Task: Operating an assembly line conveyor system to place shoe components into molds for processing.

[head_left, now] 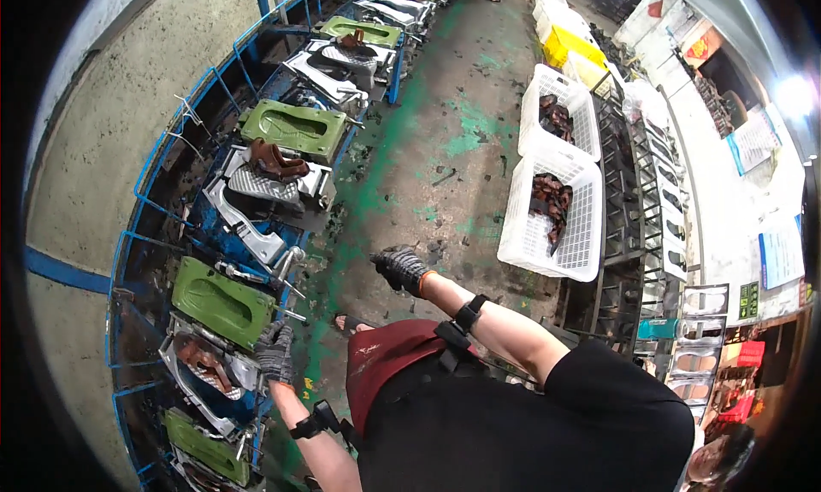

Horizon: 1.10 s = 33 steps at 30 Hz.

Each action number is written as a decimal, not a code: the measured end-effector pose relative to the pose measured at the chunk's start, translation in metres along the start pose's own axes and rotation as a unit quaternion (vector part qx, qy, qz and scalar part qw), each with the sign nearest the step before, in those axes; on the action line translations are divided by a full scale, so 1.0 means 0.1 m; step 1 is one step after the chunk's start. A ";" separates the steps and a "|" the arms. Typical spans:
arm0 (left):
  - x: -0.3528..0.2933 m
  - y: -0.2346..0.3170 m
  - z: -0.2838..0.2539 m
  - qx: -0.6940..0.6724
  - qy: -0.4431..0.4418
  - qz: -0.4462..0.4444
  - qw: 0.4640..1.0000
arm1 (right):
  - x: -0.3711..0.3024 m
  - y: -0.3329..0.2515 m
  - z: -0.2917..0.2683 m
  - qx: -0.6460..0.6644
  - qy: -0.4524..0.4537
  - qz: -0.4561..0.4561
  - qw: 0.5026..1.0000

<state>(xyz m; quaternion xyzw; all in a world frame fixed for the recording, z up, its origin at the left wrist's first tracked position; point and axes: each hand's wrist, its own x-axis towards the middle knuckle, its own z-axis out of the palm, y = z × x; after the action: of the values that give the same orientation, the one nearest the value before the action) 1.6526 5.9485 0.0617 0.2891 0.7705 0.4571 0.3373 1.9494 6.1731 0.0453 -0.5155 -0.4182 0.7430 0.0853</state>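
Observation:
My left hand (pixel 274 353), in a grey striped knit glove, is at the right edge of an opened shoe-sole mould (pixel 171 353). Its fingers are bent against the metal edge, and what lies under them is partly hidden. The mould's green half (pixel 221 302) is tilted up behind, with a sole-shaped hollow. On the metal half in front lies a brown strappy shoe upper (pixel 203 360). Over the floor, away from the moulds, my right hand (pixel 400 270) wears a similar glove with dark fingers. Its fingers are curled, and anything inside them is hidden.
More opened moulds stand along the blue-framed line at left, one bearing a brown upper (pixel 276 161). White crates (pixel 575 244) with brown uppers stand across the aisle, a yellow crate (pixel 564 45) beyond. A dark metal rack (pixel 623 210) is at right. Scraps litter the stained floor (pixel 462 193).

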 end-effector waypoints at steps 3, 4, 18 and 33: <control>0.63 0.17 0.15 0.060 -0.049 -0.146 0.986 | 0.25 -0.31 -0.07 0.048 0.006 0.012 0.999; 0.86 0.29 0.34 0.052 -0.046 -0.150 0.986 | 0.35 -0.40 -0.11 0.005 0.009 -0.024 1.000; 3.54 1.03 1.93 0.465 -0.083 0.239 0.849 | 2.20 -1.47 0.03 -0.056 0.016 -0.063 0.996; 3.51 1.05 2.35 0.371 0.041 0.178 0.911 | 3.70 -2.38 0.21 -0.530 -0.142 -0.215 0.808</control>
<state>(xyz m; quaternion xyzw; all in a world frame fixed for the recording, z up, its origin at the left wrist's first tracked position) 1.6386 6.3758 -0.0169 0.5063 0.8337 0.2026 0.0870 1.6912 6.5199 -0.0405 -0.2663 -0.8546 0.4335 -0.1044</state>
